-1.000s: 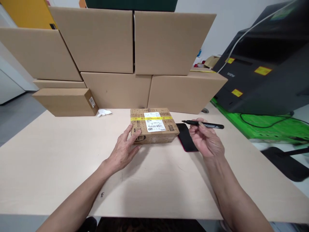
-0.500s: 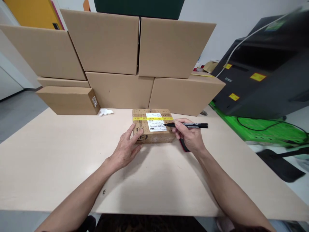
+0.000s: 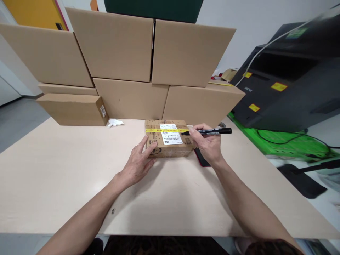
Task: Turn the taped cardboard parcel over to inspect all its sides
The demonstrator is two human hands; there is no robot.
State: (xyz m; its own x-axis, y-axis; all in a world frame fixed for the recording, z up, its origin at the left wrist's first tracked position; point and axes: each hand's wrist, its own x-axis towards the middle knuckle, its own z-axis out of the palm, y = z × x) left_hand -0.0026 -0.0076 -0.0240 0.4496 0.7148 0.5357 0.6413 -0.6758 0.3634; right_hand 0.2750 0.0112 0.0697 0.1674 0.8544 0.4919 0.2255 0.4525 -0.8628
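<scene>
A small brown parcel point(image 3: 170, 147) lies on the pale table point(image 3: 66, 170), sealed with yellow tape and carrying a white shipping label point(image 3: 170, 134). My left hand point(image 3: 138, 163) rests against the parcel's near left corner, fingers spread on it. My right hand point(image 3: 208, 143) grips a black marker point(image 3: 212, 131) held almost level, its tip over the right end of the parcel's top near the tape. A dark phone point(image 3: 201, 158) lies on the table partly under my right hand.
Large plain cardboard boxes point(image 3: 127, 49) are stacked along the table's far edge, with a flat labelled box point(image 3: 73, 109) at the left. A crumpled white scrap point(image 3: 115, 123) lies by them. A black printer point(image 3: 289, 81) sits on a green stand point(image 3: 287, 141) at the right.
My right hand carried the marker left from beside the phone to the parcel's top. In the last half second the tip shifted slightly up toward the tape. My left hand stayed on the parcel.
</scene>
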